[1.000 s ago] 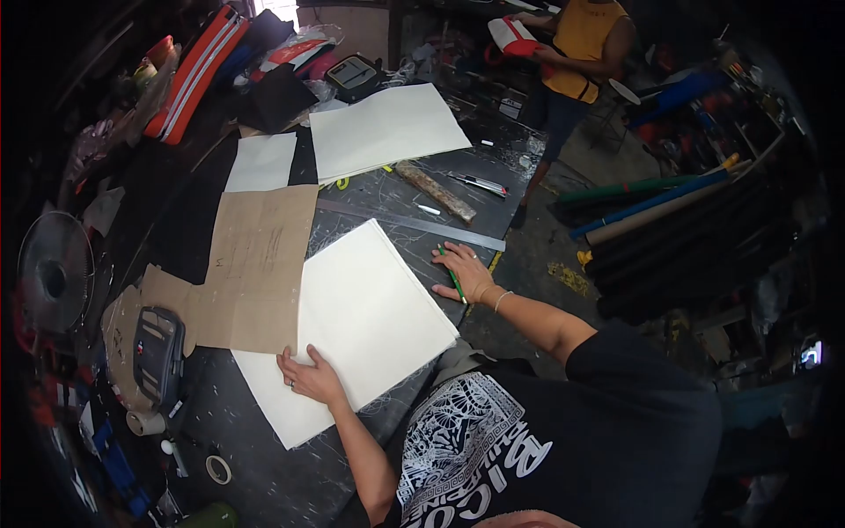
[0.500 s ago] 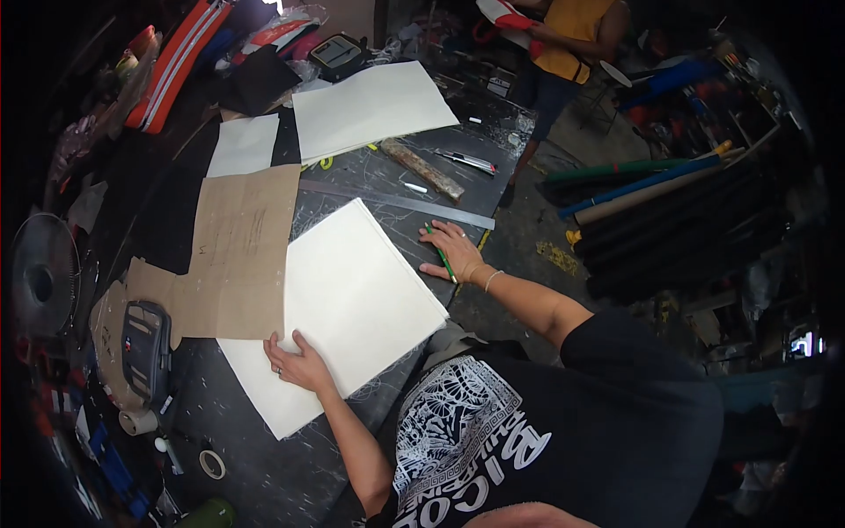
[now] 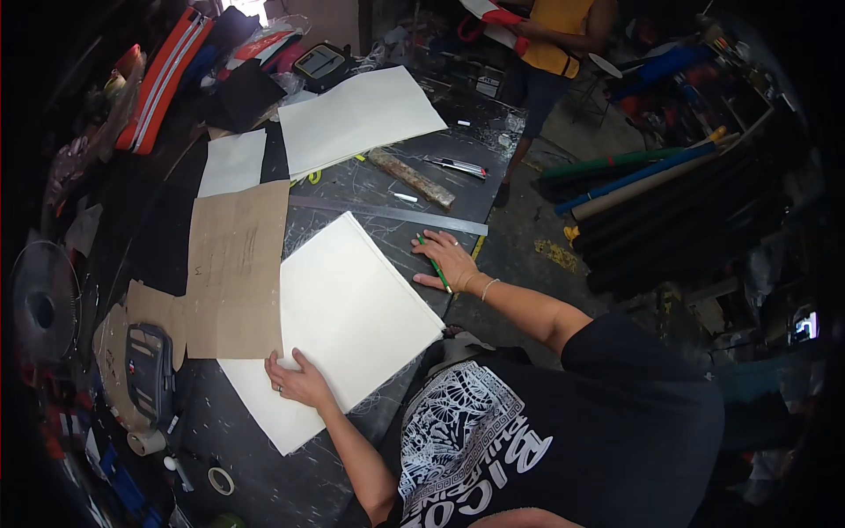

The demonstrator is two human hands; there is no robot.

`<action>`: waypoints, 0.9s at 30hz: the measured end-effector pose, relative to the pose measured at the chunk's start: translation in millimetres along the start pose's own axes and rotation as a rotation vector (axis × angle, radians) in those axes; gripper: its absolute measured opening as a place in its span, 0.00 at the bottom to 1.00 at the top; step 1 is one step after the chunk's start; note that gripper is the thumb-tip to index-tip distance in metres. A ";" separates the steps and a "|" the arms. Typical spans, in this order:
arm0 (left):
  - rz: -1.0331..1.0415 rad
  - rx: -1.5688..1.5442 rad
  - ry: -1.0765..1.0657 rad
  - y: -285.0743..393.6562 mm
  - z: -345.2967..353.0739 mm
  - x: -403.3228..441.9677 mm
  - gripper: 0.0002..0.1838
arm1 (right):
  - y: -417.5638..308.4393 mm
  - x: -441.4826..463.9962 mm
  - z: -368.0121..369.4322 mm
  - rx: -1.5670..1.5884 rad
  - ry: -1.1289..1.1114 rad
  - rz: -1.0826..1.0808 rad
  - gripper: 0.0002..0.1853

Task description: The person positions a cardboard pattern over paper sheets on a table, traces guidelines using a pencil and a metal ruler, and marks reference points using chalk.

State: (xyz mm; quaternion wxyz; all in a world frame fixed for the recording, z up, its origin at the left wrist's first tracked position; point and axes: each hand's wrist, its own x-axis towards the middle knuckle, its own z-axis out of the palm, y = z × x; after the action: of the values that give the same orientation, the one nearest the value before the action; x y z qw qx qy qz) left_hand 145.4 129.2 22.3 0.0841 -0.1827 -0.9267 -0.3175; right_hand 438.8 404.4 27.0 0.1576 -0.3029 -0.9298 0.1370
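Note:
My left hand (image 3: 300, 379) rests flat with its fingers apart on a stack of cream-white sheets (image 3: 352, 299), fingertips by the lower edge of a brown cardboard pattern (image 3: 236, 273). That cardboard bears handwritten marks and overlaps the left part of the stack. Beyond the stack's right edge, my right hand (image 3: 447, 261) leans on the dark table with a green pencil (image 3: 437, 269) tucked between its fingers and thumb. A long metal ruler (image 3: 396, 214) lies above the stack, ahead of my right hand.
Past the ruler lie a rough wooden stick (image 3: 411, 179), a utility knife (image 3: 458, 166) and more white sheets (image 3: 361, 119). A grey case (image 3: 151, 374) and a tape roll (image 3: 221, 480) sit at left. Another person (image 3: 550, 53) stands across the table. Rolled materials (image 3: 651, 176) lie at right.
The view has shifted slightly, so the table's things appear lower and a little to the left. Both hands keep their places, and the pencil stays in my right hand.

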 end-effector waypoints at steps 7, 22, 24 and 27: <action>0.055 0.036 0.016 -1.9 2.1 -1.8 0.25 | 4.8 -2.9 3.0 0.027 0.054 -0.025 0.28; -0.833 -1.248 -0.054 -35.1 -7.2 60.8 0.38 | 13.7 0.0 7.8 0.030 0.050 -0.068 0.26; -0.880 -1.235 -0.073 -24.0 -8.6 65.0 0.42 | 14.8 2.7 7.2 0.036 0.057 -0.072 0.26; -0.878 -1.177 -0.047 -14.6 -4.3 70.3 0.39 | 15.3 2.4 8.2 0.039 0.068 -0.063 0.26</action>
State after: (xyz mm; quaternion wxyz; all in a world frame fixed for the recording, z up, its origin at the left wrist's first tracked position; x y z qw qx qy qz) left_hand 75.2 135.9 36.6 -0.1825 0.1837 -0.5922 -0.7630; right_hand 441.9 416.5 14.6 0.1991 -0.2751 -0.9301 0.1397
